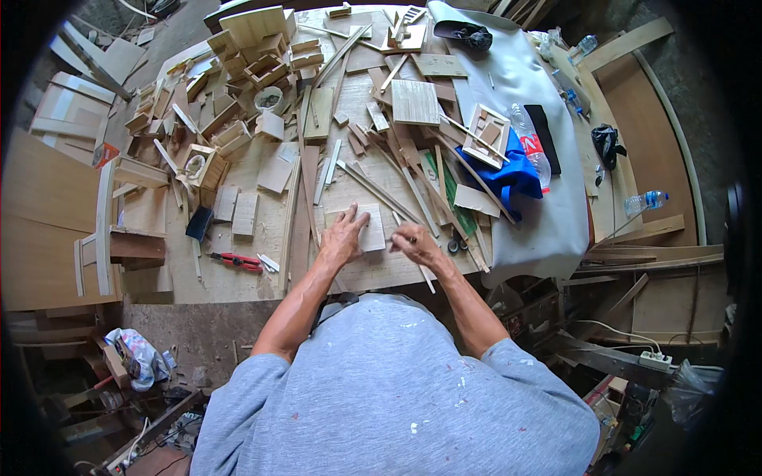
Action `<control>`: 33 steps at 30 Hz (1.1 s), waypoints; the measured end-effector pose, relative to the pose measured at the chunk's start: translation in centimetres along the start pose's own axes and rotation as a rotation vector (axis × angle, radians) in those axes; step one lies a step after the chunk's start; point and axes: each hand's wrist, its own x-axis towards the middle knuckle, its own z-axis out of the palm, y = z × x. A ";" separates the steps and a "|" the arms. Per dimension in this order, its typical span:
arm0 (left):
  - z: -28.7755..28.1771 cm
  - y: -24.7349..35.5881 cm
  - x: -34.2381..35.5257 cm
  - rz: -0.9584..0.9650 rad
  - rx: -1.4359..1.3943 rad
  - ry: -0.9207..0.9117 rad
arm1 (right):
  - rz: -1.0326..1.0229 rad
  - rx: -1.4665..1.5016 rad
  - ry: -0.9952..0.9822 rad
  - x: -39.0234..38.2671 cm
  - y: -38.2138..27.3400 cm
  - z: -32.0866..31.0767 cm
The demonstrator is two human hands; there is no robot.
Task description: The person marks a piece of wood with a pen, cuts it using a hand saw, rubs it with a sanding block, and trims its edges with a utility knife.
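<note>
The left hand (pixel 341 239) lay spread on a small pale board (pixel 371 228), its fingers extended and resting on the upper face. This board lay flat near the front of the desk (pixel 214 287), directly before the person's grey shirt (pixel 381 373), which was flecked with paint. The right hand (pixel 419 243) was just beside the board's right edge, its fingers curled inward near a thin pale strip (pixel 426 275); what, if anything, they grasped could not be told.

Labels were few. A clear plastic bottle (pixel 521 119), lying beside a blue cloth (pixel 517 178) on a grey sheet (pixel 548 246), wore a red label (pixel 530 145) with white marking. A second bottle (pixel 647 202), at the far right, carried a blue label, as did a third (pixel 583 47), upper right; the lettering was too small to make out. An orange-red pack (pixel 104 155) lay at the left, any print on it indistinct. A red cutter (pixel 238 262) lay left of the left forearm. Small wooden boxes (pixel 266 71) crowded the upper left of the desk, and long wooden strips (pixel 377 190) lay beyond the hands.
</note>
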 end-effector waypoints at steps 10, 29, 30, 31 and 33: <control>0.2 0.0 0.0 0.024 -0.026 0.056 | 0.096 0.166 0.263 1.9 0.7 2.0; -0.4 0.5 -0.2 -0.014 -0.030 0.000 | 0.255 0.306 0.074 1.4 1.9 0.8; -0.4 0.5 -0.3 -0.015 -0.030 0.000 | 0.222 0.311 0.082 1.9 1.7 0.8; -0.4 0.5 -0.3 -0.014 -0.025 0.004 | 0.223 0.312 0.082 2.4 1.6 0.7; -0.4 0.4 -0.3 -0.015 -0.021 0.006 | 0.191 0.266 0.061 3.4 1.3 0.5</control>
